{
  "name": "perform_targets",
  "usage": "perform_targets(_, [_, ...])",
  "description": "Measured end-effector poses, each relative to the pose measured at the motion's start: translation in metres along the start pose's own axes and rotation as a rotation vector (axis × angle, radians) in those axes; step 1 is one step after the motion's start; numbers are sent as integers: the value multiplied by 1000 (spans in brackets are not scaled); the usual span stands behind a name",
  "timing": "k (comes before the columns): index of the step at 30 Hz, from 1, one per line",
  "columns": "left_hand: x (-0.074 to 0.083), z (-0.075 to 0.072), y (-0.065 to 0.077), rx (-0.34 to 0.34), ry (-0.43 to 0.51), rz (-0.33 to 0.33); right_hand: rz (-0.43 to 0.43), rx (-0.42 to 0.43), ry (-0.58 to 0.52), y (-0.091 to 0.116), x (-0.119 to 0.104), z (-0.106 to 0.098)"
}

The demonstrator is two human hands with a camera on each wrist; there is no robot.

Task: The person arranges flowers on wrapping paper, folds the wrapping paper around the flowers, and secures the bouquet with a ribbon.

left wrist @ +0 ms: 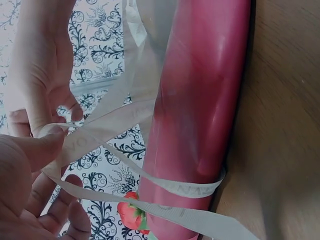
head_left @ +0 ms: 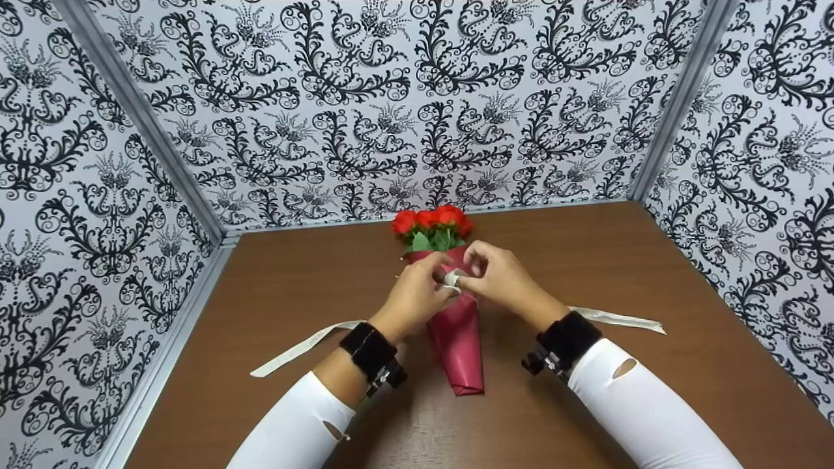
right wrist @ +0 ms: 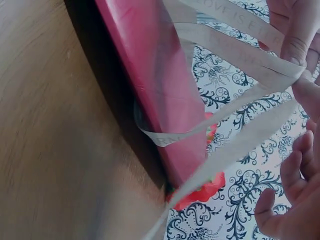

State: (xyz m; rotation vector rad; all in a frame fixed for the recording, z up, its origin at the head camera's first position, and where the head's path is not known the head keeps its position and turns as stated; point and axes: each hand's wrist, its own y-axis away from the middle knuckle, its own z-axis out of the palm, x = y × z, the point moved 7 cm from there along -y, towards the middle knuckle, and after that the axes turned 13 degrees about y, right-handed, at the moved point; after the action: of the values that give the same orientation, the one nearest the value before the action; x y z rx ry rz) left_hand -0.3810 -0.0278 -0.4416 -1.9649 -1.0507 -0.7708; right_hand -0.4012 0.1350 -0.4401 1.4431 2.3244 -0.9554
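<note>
A bouquet of red roses (head_left: pixel 433 220) with green leaves lies on the table, its flowers toward the back wall. Red wrapping paper (head_left: pixel 459 345) encloses the stems and narrows toward me. A white printed ribbon (left wrist: pixel 187 189) passes around the wrapping, and its loops rise to my fingers. My left hand (head_left: pixel 417 292) pinches the ribbon between thumb and fingers just over the bouquet. Close beside it, my right hand (head_left: pixel 505 279) pinches another part of the ribbon (right wrist: pixel 280 67), other fingers loosely bent. Both fingertips meet where the strands cross, partly hiding the crossing.
One loose ribbon tail (head_left: pixel 300 348) stretches left across the brown table (head_left: pixel 293 273); another tail (head_left: pixel 622 319) reaches out to the right, behind my forearm. Patterned wall panels (head_left: pixel 417 111) stand behind the table and along both sides. Black straps (head_left: pixel 370 348) circle my wrists.
</note>
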Motion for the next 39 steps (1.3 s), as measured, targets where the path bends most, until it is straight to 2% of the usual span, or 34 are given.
perform_targets(5, [-3,0,-2,15,29,-11,-20,-38,-44,4,-4,0])
perform_targets(10, [-4,0,-4,31,24,3,-75,-128,-69,9,-10,8])
perform_targets(16, [-7,-2,-2,33,35,-40,-79,-183,-90,12,-10,18])
perform_targets(20, [-9,-3,0,42,70,-61,-83,-189,-102,13,-9,23])
perform_targets(28, [-9,-6,1,48,105,-59,-56,-139,-117,11,-2,28])
perform_targets(33, [-8,-6,1,33,129,-54,-73,-103,-96,9,-1,27])
perform_targets(39, [-2,-7,2,33,220,-25,-69,-132,-135,6,0,29])
